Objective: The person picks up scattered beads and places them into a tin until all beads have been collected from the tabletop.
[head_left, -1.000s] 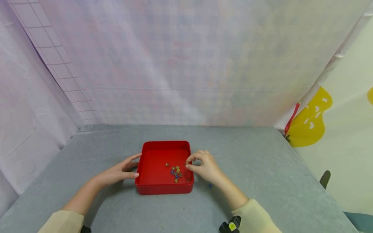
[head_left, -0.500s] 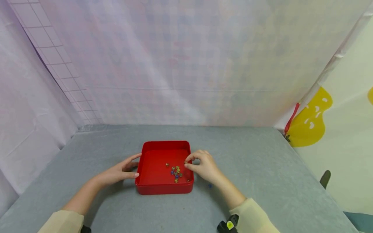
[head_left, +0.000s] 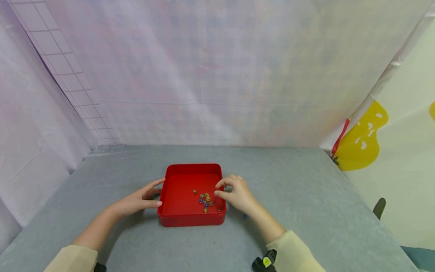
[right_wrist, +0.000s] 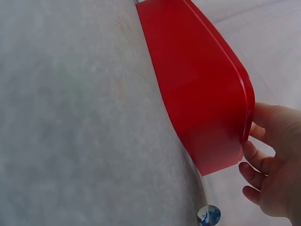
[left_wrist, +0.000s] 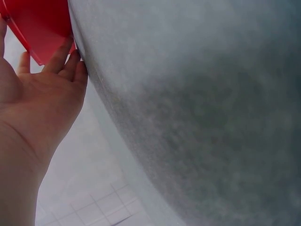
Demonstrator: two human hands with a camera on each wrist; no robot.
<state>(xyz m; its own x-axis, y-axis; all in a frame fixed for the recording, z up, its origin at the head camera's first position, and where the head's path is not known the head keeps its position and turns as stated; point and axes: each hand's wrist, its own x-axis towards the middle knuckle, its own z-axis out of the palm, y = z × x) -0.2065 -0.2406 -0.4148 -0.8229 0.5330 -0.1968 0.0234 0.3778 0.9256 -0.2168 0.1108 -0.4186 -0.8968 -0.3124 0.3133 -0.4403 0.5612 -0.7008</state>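
A red square tray (head_left: 185,189) stands on the grey cloth, with several small glass marbles (head_left: 205,202) in its right half. My left hand (head_left: 139,199) rests against the tray's left side, fingers spread along the wall; the left wrist view shows this hand (left_wrist: 47,99) with fingertips on the red wall. Over the right rim, my right hand (head_left: 238,192) has thumb and forefinger bent and a little apart, and no marble shows between them. In the right wrist view, the rim hides the thumb and forefinger tips of this hand (right_wrist: 277,160).
A blue marble (head_left: 245,217) lies on the grey cloth (head_left: 289,196) outside the tray, under the right forearm; the right wrist view shows this marble (right_wrist: 209,215) close to the tray. Pale curtains (head_left: 217,75) hang behind and beside the table.
The marble seen earlier between my right thumb and forefinger no longer shows there. My right hand has shifted slightly left over the tray. My left hand and the tray stay put.
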